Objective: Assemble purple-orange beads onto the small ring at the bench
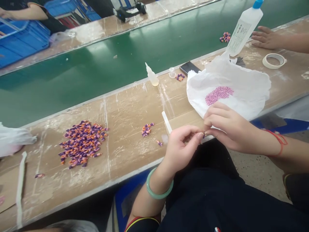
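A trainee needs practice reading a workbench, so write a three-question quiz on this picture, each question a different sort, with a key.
1. Multiple choice: what lies on the white sheet?
A) a roll of tape
B) small pink pieces
C) a blue crate

2. True or false: in the picture, the large purple-and-orange pile lies to the left of the small pointed bottle.

3. Open: what shows between the fingertips of the person's left hand and right hand?

Key:
1. B
2. True
3. A small dark piece, mostly hidden by the fingers
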`<state>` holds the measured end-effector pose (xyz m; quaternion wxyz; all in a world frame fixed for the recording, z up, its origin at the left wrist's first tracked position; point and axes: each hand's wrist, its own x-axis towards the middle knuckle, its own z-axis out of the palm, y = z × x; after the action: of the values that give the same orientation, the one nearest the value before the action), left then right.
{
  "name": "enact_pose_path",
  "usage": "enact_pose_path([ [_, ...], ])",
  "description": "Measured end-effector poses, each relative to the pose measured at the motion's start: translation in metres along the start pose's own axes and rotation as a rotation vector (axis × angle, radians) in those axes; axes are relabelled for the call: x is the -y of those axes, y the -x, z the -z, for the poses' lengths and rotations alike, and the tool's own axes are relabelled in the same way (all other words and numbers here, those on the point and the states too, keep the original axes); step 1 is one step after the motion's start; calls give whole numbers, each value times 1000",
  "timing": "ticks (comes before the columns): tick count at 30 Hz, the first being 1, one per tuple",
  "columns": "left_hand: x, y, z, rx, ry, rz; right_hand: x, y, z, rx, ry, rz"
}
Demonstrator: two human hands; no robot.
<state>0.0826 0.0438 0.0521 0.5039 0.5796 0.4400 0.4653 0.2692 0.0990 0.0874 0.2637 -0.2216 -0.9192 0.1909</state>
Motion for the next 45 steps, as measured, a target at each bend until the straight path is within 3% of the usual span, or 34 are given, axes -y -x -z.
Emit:
enact_pose_path([
  [10, 6, -1, -8, -82, -77, 10, 8, 4, -12, -49, 25, -53],
  [16, 11, 0, -5, -207, -231, -135, 12, -3, -17, -159, -13, -77],
  [20, 8, 4, -2, -245, -343, -235, 16, -3, -15, -109, -3, -41],
  [23, 5, 6, -1, -213, -357, -231, 16, -2, -13, -41, 68, 40],
  [26, 2, 8, 0, -176, -256, -159, 17, -1, -11, -16, 168, 125],
  [32, 0, 10, 6, 54, 271, 141, 17, -2, -8, -157, 241, 345],
  [35, 2, 11, 7, 71, 317, 180, 11, -2, -9, -194, 301, 442],
  [38, 0, 12, 6, 38, 257, 134, 7, -3, -10, -187, 306, 494],
  [40, -4, 13, 6, -33, 121, 49, 7, -4, -11, -183, 173, 427],
  [45, -20, 15, 13, -185, -341, -294, 18, -10, -8, -91, -289, -27],
])
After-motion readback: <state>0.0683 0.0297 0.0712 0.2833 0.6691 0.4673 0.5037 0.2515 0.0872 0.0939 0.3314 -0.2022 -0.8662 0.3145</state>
